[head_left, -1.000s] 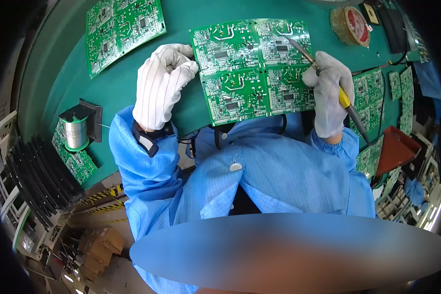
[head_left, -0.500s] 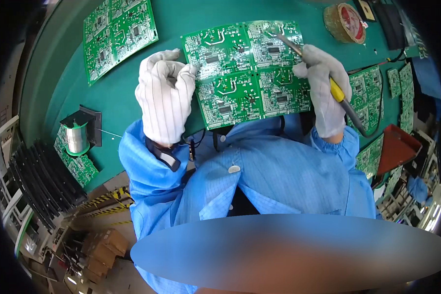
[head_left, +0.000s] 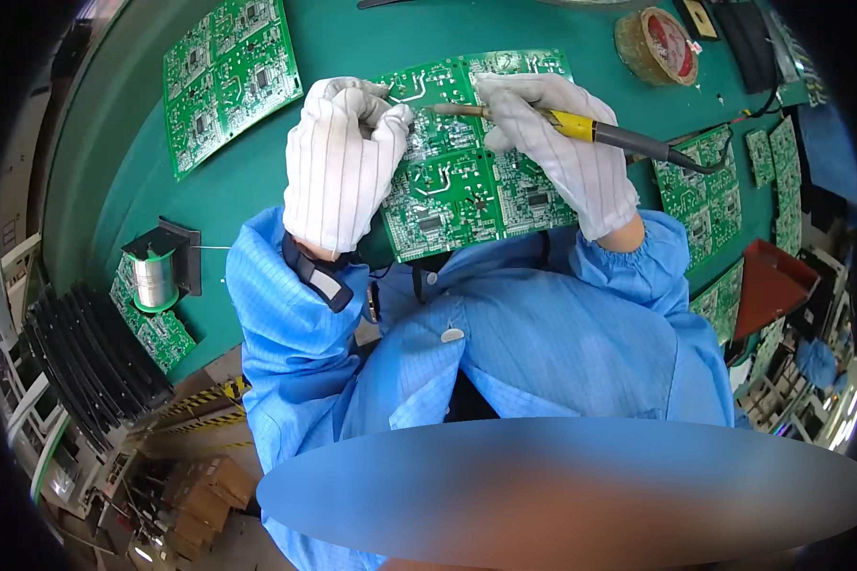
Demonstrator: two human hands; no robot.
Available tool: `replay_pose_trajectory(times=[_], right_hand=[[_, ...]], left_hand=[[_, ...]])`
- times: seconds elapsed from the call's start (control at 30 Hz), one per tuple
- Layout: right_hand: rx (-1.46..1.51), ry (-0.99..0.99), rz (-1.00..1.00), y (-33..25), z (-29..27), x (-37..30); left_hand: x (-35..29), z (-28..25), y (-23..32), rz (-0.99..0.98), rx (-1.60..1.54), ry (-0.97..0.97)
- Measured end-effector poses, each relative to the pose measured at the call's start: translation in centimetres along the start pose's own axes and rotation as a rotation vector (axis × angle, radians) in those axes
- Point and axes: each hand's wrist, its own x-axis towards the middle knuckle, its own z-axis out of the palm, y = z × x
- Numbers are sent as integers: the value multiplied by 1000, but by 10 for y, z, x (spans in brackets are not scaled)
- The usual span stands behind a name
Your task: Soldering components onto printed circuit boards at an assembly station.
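Note:
A green circuit board panel (head_left: 448, 205) divided into several sections lies in front of me. My right hand (head_left: 562, 143), in a white striped glove, grips a soldering iron (head_left: 628, 141) with a yellow and grey handle. The iron's tip points left over the panel's upper left section, close to my left fingertips. Also gloved, my left hand (head_left: 343, 162) covers the panel's left edge, its thumb and fingers pinched together; what they hold is hidden. Thin solder wire runs from the solder spool (head_left: 155, 283) toward my left sleeve.
Another board panel (head_left: 230, 86) lies at the far left. A roll of tape (head_left: 657, 48) sits at the far right. More panels (head_left: 700, 195) and a red-brown tray (head_left: 771, 290) are on the right. Black curved strips (head_left: 95, 357) stand at the left edge.
My right hand has swung the soldering iron left and turned it nearly level, from the upper right section to the upper left. My left hand has shifted right and slightly up over the panel.

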Motion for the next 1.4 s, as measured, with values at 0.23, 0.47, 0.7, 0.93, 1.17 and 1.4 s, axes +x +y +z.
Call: replay_pose_trajectory(times=[0.23, 0.47, 0.7, 0.93, 1.17, 1.4], right_hand=[[25, 44, -101, 5, 6, 5], [42, -10, -35, 3, -1, 7], [14, -50, 54, -1, -5, 9], [-9, -25, -39, 6, 0, 6], [-146, 35, -309, -1, -18, 5], [139, 140, -151, -5, -40, -18]], left_hand=[[3, -2, 3, 2, 24, -23], [10, -6, 3, 66, 76, -92], [14, -7, 1, 127, 109, -103], [10, -6, -1, 126, 79, -62], [0, -15, 0, 58, -25, -48], [-19, -22, -2, -47, -159, 21]])
